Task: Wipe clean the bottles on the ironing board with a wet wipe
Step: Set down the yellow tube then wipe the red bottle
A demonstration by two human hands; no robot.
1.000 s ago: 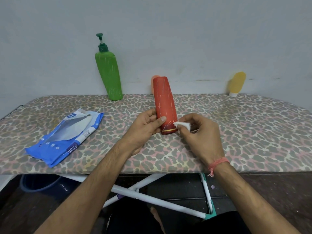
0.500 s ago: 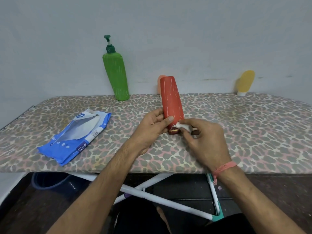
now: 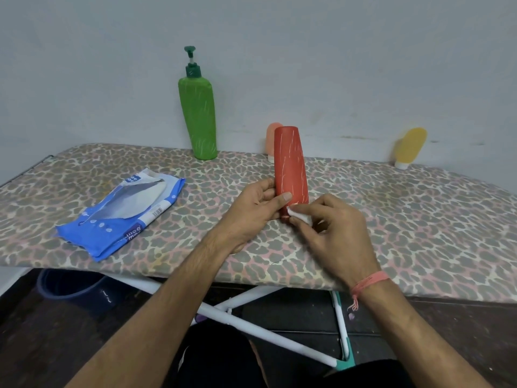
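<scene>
While the left hand (image 3: 253, 210) grips the upside-down red plastic bottle (image 3: 291, 166) on the leopard-print ironing board (image 3: 419, 219), the right hand (image 3: 331, 233) pinches a small white wet wipe (image 3: 299, 216) against its cap; the blue wipes pack (image 3: 123, 212) lettering is unreadable.

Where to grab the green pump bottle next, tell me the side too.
Take the tall green plastic pump bottle round its wide mid-body, coming from the front. It leans back toward the wall, and the thin pump head on top gives a poor grip.
</scene>
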